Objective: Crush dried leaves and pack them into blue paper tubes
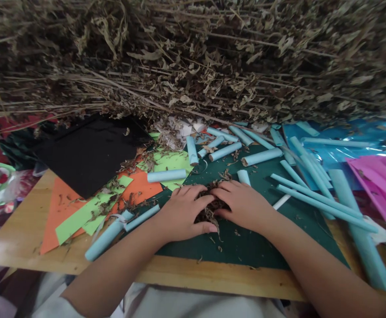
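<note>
Head view: both hands on dark green cutting mat, on wooden counter.
Left hand: grip curled, pinching small clump of dried brown leaves.
Right hand: grip curled, pinching same clump from other side.
Clump location: mat centre, between the hands.
Nearby: pale blue rolled paper tubes right and behind; orange paper sheet left; dried plant stalk pile at back.

Dim even light, soft blur, warped edges
</note>
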`<state>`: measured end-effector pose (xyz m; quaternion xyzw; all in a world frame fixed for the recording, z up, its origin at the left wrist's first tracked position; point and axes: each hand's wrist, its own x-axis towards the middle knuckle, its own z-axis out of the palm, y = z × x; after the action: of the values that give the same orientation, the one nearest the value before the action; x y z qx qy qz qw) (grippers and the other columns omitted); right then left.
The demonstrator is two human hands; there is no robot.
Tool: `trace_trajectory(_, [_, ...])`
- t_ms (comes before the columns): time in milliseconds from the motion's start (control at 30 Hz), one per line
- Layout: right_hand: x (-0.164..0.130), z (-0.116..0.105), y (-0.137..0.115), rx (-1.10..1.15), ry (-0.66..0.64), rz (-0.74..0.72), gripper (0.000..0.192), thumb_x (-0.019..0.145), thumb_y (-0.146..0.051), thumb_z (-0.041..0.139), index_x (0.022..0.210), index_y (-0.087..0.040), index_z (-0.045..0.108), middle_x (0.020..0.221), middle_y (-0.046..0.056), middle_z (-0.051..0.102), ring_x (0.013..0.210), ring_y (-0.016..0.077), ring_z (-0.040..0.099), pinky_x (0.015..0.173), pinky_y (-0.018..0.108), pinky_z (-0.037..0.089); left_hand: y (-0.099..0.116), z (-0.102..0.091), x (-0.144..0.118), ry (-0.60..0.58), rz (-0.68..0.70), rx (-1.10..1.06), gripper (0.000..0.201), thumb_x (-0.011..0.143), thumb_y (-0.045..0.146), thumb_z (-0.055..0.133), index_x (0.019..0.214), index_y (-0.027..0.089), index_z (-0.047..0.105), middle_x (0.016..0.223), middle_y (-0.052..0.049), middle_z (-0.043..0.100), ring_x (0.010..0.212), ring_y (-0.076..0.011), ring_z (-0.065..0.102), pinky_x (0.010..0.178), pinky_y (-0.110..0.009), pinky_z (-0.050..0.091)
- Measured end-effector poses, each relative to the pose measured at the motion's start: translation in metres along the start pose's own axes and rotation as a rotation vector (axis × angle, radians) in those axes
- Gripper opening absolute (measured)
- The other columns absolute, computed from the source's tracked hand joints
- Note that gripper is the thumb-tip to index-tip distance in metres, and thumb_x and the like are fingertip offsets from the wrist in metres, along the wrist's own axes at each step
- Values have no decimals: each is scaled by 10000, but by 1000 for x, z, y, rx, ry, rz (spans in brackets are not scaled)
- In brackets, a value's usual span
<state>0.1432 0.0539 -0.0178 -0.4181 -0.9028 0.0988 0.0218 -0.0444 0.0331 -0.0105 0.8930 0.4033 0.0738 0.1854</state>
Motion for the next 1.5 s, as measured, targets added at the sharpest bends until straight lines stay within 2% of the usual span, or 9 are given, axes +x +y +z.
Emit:
trace_trajectory(200, [3, 5, -2, 32, -58, -105, 155, 748, -135, 411, 837, -175, 532, 799, 37, 539, 754, 180, 504, 649, 298, 391, -3, 10, 9, 35, 23, -67, 125, 761, 210, 450, 830, 168, 546, 912, -56, 498, 871, -180, 458, 806, -322, 384])
trace_trajectory(300, [2, 4, -2, 44, 10, -136, 216, 735, -99, 390, 853, -186, 549, 926, 55, 529, 863, 202, 485, 719, 323, 393, -4, 12, 9, 90, 34, -176, 168, 734, 83, 409, 792, 166, 543, 872, -44, 484, 834, -141, 470, 778, -259, 404])
trace_trajectory(400, [0, 2, 0, 49, 142, -104, 284, 714, -99, 402, 932, -203, 551, 1148, 70, 437, 1043, 241, 396, 838, 382, 342, -6, 9, 7, 184, 32, -275, 142, 741, 155, 464, 865, 168, 532, 958, -58, 460, 883, -138, 471, 805, -249, 406])
trace_trajectory(500, [-1, 2, 4, 10, 215, 18, 367, 721, -194, 443, 1086, -211, 482, 1277, 99, 314, 1148, 288, 289, 871, 451, 303, -8, 0, 1, 227, 14, -263, 309, 727, 317, 525, 997, 172, 492, 1067, -91, 430, 996, -187, 438, 877, -314, 374])
trace_trajectory(700, [-3, 7, 11, -68, 75, 66, 560, 732, -456, 463, 1208, -173, 379, 1237, 136, 396, 1112, 308, 351, 905, 539, 209, -2, -11, -7, 63, 40, 31, 686, 616, 510, 586, 1192, 222, 350, 1223, -119, 354, 1110, -293, 343, 915, -459, 304])
trace_trajectory(867, [-2, -1, 2, 95, 2, -93, 459, 738, -388, 498, 1139, -169, 452, 1135, 86, 494, 1033, 247, 422, 846, 404, 357, 2, -3, -4, -40, 55, 83, 476, 675, 308, 602, 1108, 229, 420, 1120, -84, 434, 1022, -250, 415, 859, -416, 366])
trace_trajectory(1067, [-2, -6, -3, 193, -25, -210, 319, 779, -287, 448, 1064, -155, 505, 1049, 69, 549, 950, 215, 478, 812, 366, 391, -1, 0, -1, -26, 65, 81, 287, 694, 163, 535, 975, 186, 479, 1092, -85, 445, 1019, -231, 414, 865, -373, 370])
trace_trajectory(1333, [-3, -3, 5, 174, 162, -48, 378, 800, -265, 389, 1170, -192, 419, 1118, 80, 506, 962, 209, 477, 795, 372, 400, -2, -2, -4, 37, 90, 63, 681, 646, 552, 523, 1195, 195, 338, 1224, -144, 373, 1099, -297, 363, 893, -459, 320])
trace_trajectory(1500, [-3, 1, 5, 120, 71, -129, 690, 645, -528, 541, 1239, -239, 341, 1280, 98, 354, 1131, 296, 331, 873, 497, 291, 5, -14, -8, 170, 259, 4, 484, 720, 522, 449, 1069, 187, 467, 1113, -106, 484, 1016, -233, 440, 859, -373, 353])
